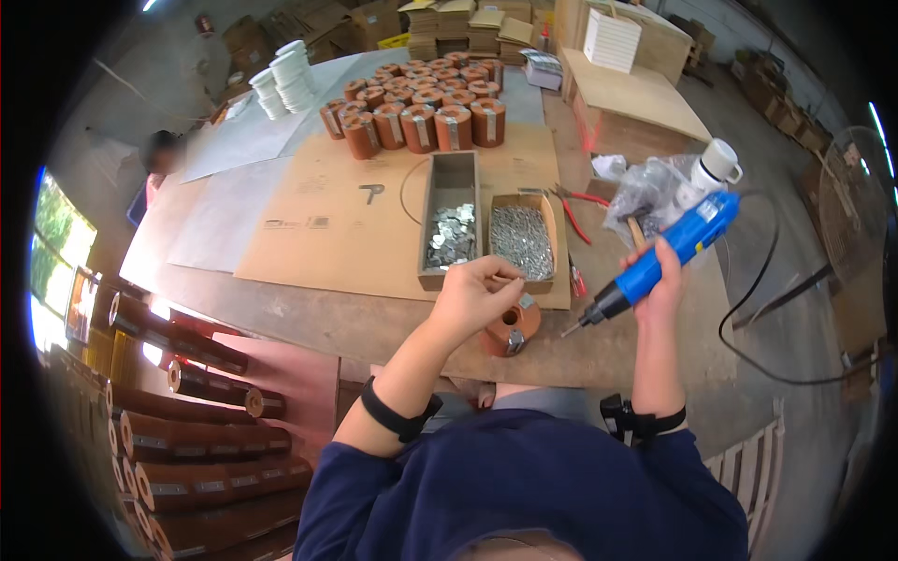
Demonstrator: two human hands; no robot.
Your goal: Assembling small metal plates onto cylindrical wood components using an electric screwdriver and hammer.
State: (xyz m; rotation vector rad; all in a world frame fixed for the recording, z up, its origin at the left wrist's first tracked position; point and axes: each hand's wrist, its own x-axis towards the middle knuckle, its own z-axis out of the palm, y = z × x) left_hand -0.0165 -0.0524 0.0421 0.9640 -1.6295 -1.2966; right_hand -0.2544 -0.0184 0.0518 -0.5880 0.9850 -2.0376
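My right hand (662,280) is wrapped round a blue electric screwdriver (678,245), its black nose and bit slanting down toward the table at the left. Below my left hand (479,297) stands a brown spool-like cylinder (511,329) with a centre hole and metal clips on its side. The left thumb and fingertips are pinched together above it; whatever they hold is too small to make out. Just beyond that hand, a cardboard box (547,277) contains many small screws (522,236). Beside it, a long grey box (431,201) holds small metal plates (453,230).
Red-handled pliers (574,217) lie right of the screw box. Many brown cylinders (421,126) stand farther back, near white stacked rings (292,79). At right are a plastic bag (645,192), a white jug (716,164) and the screwdriver's hanging cord (748,297). Long brown rolls (206,435) are piled lower left.
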